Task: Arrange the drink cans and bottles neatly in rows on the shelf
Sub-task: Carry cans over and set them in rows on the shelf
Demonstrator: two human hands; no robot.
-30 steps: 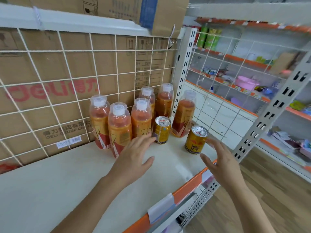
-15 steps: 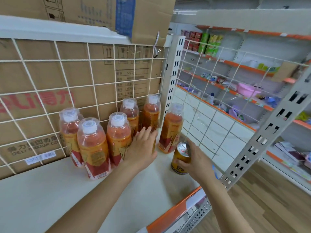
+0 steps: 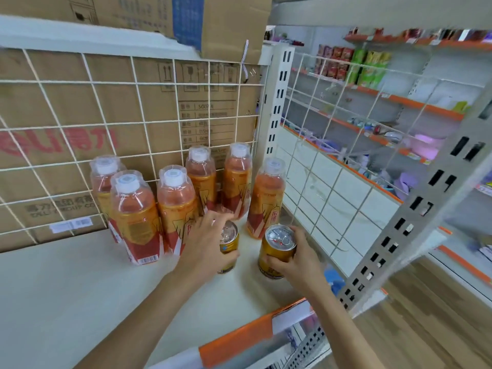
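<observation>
1. The fingers [image 3: 218, 218] of the left hand [image 3: 207, 249] are curling round the left can [image 3: 229, 242], and the right hand [image 3: 295, 259] is gripping the right can [image 3: 278, 247]; both are standing on the shelf [image 3: 80, 302], just before the bottles [image 3: 237, 182]
2. The left fingers are lying close to the front bottle [image 3: 177, 209]; a quick push may be tipping it against its neighbours
3. The right can is standing near the orange edge [image 3: 239, 339]; a loose grip may be dropping it

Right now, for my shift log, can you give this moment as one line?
left grip: holds left can | right grip: holds right can | six bottles: upright, behind cans | shelf: rows unfinished
</observation>
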